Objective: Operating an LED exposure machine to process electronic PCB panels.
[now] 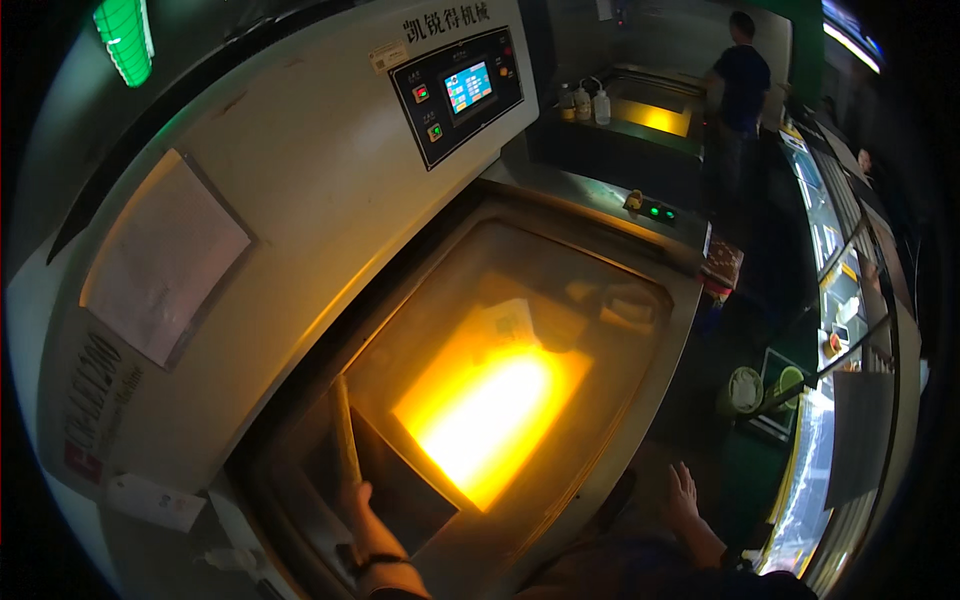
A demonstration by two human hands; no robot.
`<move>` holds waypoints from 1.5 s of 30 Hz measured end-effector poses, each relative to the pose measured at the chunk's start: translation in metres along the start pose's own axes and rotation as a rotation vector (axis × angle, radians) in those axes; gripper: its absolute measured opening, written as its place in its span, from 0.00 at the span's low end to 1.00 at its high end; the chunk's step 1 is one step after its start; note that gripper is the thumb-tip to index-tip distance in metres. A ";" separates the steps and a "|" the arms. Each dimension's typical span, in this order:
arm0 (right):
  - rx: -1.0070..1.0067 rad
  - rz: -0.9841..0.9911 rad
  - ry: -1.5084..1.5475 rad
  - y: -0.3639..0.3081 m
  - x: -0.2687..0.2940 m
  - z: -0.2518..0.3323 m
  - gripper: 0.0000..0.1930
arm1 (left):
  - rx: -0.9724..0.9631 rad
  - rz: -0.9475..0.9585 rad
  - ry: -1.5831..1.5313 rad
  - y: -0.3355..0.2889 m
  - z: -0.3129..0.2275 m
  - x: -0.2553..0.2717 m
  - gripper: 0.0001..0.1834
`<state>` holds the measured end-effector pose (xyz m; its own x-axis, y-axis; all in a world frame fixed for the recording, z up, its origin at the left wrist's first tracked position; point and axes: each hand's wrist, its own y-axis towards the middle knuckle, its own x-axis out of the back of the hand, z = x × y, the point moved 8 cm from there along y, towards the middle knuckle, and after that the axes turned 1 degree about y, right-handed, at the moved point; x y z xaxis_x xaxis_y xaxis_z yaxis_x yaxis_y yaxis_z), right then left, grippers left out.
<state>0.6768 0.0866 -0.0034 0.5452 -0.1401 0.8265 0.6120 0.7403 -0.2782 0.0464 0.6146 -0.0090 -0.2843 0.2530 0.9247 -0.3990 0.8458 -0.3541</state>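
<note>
My left hand [360, 505], with a dark band at the wrist, is closed round the near end of a long narrow bar [345, 435]. The bar runs away from me along the left side of a machine's wide, glass-like bed [620, 365]. Strong yellow light glows through the bed's middle, and a pale sheet-like shape [508, 322] shows faintly at the far end of the glow. A dark flat panel [400, 490] lies right of my left hand. Off the bed's right edge, my right hand [684, 497] hangs in the air, fingers stretched and holding nothing.
Behind the bed rises the machine's pale housing [290, 190] with a control panel [462, 95]. Green-lit buttons [655, 211] sit on the far ledge. A person [742, 80] stands at another lit bed beyond. Green baskets [788, 385] and a bright workbench [800, 500] are on the right.
</note>
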 end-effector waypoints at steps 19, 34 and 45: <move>1.188 0.441 -0.707 0.093 -0.062 0.286 0.42 | -0.824 0.758 0.008 -0.330 -0.007 -0.151 0.43; 1.631 0.313 -0.537 0.129 -0.005 0.236 0.25 | -0.362 -0.025 0.172 -0.491 -0.073 -0.191 0.43; 1.243 0.412 -0.753 0.323 -0.065 0.086 0.34 | 0.167 0.515 -0.444 -0.638 -0.028 -0.329 0.44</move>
<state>0.7891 0.3916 -0.1050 -0.0958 0.2845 0.9539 -0.5763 0.7655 -0.2862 0.4188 0.0047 -0.0832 -0.7881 0.3567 0.5016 -0.2362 0.5773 -0.7816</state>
